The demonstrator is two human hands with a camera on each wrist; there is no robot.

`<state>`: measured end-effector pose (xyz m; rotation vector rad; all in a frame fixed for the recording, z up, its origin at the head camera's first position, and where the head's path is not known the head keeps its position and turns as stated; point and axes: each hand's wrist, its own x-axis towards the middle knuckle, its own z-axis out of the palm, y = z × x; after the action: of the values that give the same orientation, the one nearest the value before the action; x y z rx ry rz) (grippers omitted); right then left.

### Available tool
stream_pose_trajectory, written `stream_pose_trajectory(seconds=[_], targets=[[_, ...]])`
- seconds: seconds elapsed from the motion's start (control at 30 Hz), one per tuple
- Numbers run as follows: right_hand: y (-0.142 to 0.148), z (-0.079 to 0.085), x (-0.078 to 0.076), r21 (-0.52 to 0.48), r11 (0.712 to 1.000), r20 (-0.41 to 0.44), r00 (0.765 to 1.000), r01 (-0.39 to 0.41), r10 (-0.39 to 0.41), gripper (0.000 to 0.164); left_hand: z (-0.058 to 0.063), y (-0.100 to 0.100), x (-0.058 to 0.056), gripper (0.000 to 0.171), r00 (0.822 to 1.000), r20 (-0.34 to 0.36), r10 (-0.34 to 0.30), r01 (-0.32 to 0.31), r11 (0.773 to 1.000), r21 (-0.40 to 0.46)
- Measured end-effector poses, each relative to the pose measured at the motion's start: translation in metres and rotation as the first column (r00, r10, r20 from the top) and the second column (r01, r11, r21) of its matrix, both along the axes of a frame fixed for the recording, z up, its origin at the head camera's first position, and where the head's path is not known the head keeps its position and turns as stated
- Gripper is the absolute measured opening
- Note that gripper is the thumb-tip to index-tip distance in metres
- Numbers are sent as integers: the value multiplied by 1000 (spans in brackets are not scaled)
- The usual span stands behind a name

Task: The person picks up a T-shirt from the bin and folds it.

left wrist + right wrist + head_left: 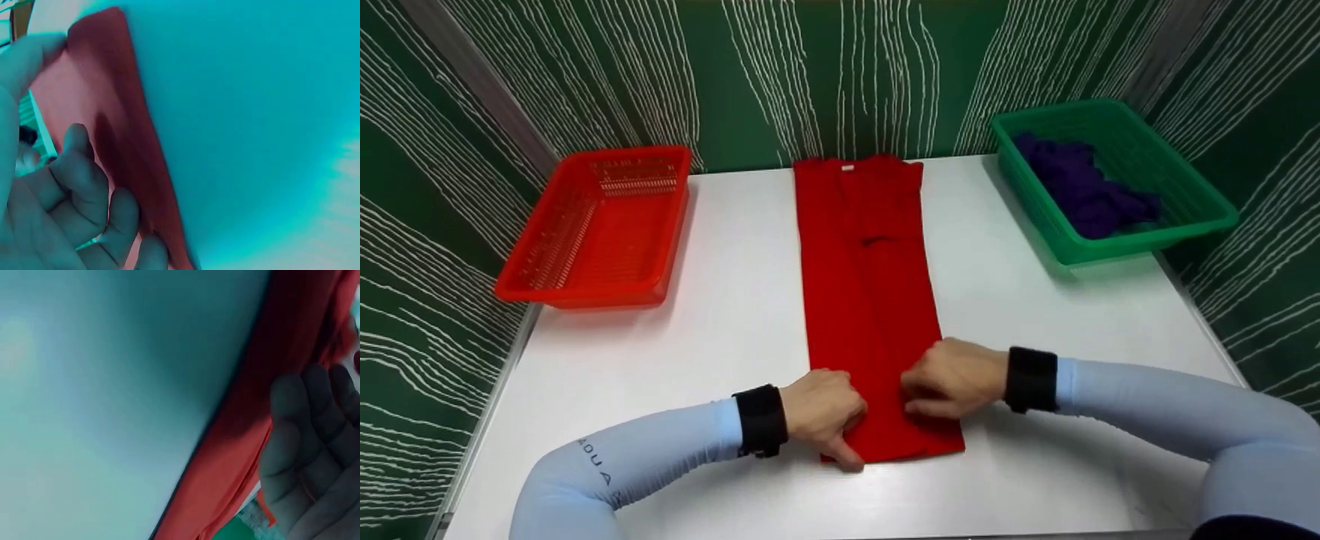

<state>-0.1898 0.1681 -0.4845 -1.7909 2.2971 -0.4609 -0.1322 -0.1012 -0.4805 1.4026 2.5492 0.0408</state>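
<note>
A red shirt (pixel 862 300), folded into a long narrow strip, lies flat with its small white neck label at the far end. My left hand (pixel 825 409) rests at its near left corner, thumb by the bottom edge. Seen from the left wrist, its fingers (pixel 84 180) are loosely bent over the cloth, gripping nothing. On the near right part of the shirt, my right hand (pixel 952 379) lies over the side edge. The right wrist view shows its fingers (pixel 289 405) relaxed against the red fabric.
A red plastic basket (pixel 666 289) stands at the back left of the white table (pixel 735 300). At the back right a green basket (pixel 1147 238) contains a crumpled purple cloth (pixel 1080 187). Green walls (pixel 735 112) with white wavy lines enclose the table's back and sides.
</note>
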Motion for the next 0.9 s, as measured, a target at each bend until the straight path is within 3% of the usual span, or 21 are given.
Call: stream_pose_trajectory(seconds=[0.27,0.4,0.57,0.63,0.77,0.9], targets=[[5,-7,24,74,997,72,997,-22,17,63,5,-1,9,53,999,-30,-35,32,994,-101],[5,-11,33,98,995,-2,1000,-14,14,47,4,0,14,58,994,-93,-52,41,993,-114],[4,-12,41,41,999,-153,988,-8,14,20,0,0,23,50,973,-218,-79,57,993,-104],[3,-12,42,-4,1000,-142,990,-3,2,14,-1,-1,25,49,963,-255,-86,61,993,-103],[4,-13,38,-96,995,-52,998,15,-20,17,-1,-3,26,39,957,-281,-72,51,995,-81],[6,-12,33,-146,988,41,998,51,-45,18,-1,-5,18,20,970,-243,-20,19,1000,-3]])
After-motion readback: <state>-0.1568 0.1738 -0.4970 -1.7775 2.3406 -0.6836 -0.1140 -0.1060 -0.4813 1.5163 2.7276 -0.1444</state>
